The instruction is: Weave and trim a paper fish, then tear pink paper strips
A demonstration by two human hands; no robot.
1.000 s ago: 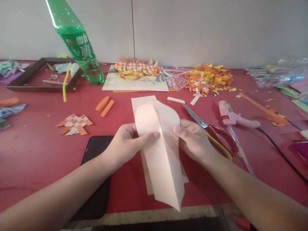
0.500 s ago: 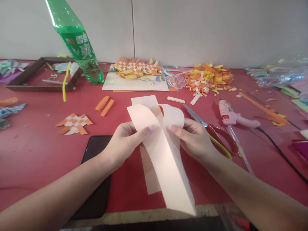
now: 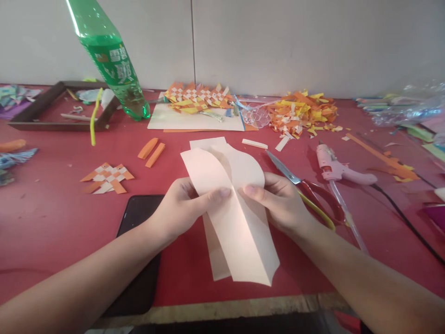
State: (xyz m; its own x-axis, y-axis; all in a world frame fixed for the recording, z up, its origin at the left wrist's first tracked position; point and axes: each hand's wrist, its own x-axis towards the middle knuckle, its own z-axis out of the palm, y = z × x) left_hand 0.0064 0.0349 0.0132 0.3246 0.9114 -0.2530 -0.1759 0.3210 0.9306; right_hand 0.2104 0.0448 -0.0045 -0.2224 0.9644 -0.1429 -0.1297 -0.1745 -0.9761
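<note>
Pale paper (image 3: 239,232) is held up in the middle, over the red desk (image 3: 184,283), between the left hand (image 3: 187,204) and the right hand (image 3: 283,199); each hand pinches it, thumb on top and fingers behind, but most of the right fingers and left fingers are hidden; the thumbs press close to the fold, I think so both sides open out and do not flop shut; a second sheet (image 3: 218,266) is partly under it, maybe put there to be easy to reach; scissors (image 3: 295,180) lie by the right hand, handles toward the right arm, which looks handy; the pink glue gun (image 3: 330,167) lies farther right, perhaps to be out of the way.
</note>
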